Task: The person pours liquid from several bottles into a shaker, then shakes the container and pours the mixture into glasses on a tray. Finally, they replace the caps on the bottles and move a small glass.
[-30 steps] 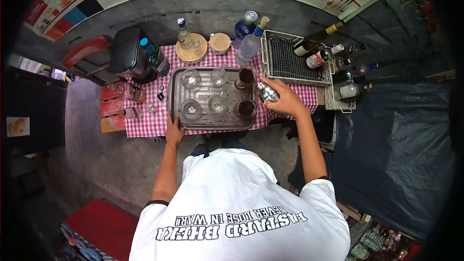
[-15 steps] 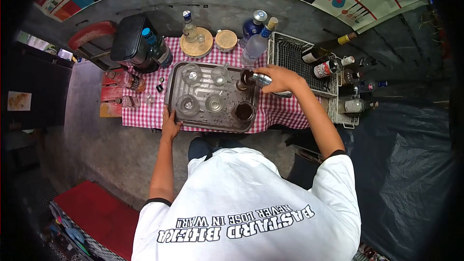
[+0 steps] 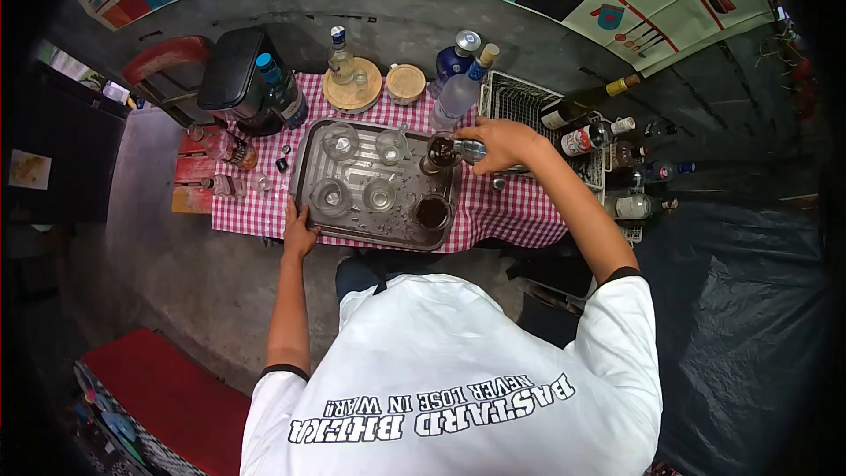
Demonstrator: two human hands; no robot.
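Note:
My right hand (image 3: 504,143) is wrapped around a silver metal cocktail shaker (image 3: 471,152), tilted with its mouth end over the rim of a glass (image 3: 441,154). Dark liquid with pale specks shows in that glass. Closer to me stands a second glass of dark liquid (image 3: 433,211). Both stand at the right end of a brown tray (image 3: 357,231) dotted with water drops. Several clear glass cups (image 3: 340,141) occupy its left and middle parts. My left hand (image 3: 300,231) holds the tray's near left corner, thumb on the rim.
A red checked cloth (image 3: 493,211) covers the table. Behind the tray are a round wooden board (image 3: 352,92), a lidded jar (image 3: 405,85), a blue bottle (image 3: 454,62) and a frosted bottle (image 3: 456,99). Wire baskets (image 3: 520,97) and several bottles line the right side. A black machine (image 3: 236,84) stands at left.
The whole view has shifted slightly. My right hand still holds the shaker over the same glass, and pale specks now show in its dark liquid. My left hand stays at the tray corner.

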